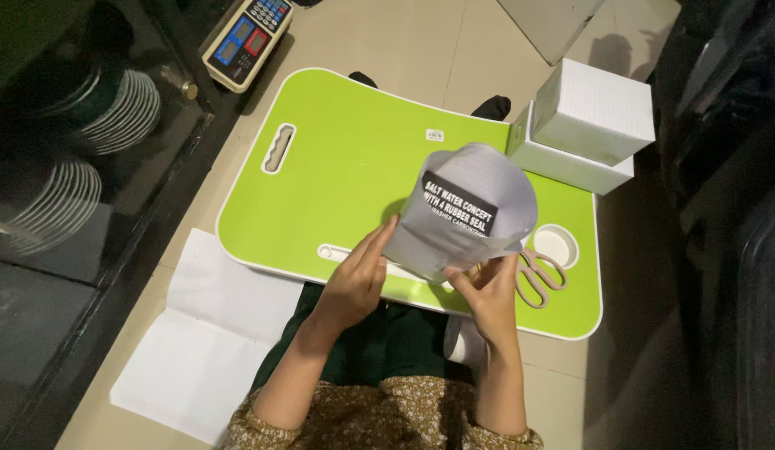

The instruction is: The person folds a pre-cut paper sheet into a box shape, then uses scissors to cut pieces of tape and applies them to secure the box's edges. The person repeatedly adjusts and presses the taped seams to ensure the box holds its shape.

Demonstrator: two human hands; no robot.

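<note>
Gripping a grey cap with left hand and right hand above a green lap table, near scissors.

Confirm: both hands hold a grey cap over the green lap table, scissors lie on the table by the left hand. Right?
Not quite. In the head view the scissors lie by the right hand, not the left hand. The rest stands: both hands hold the grey cap over the green lap table.
</note>
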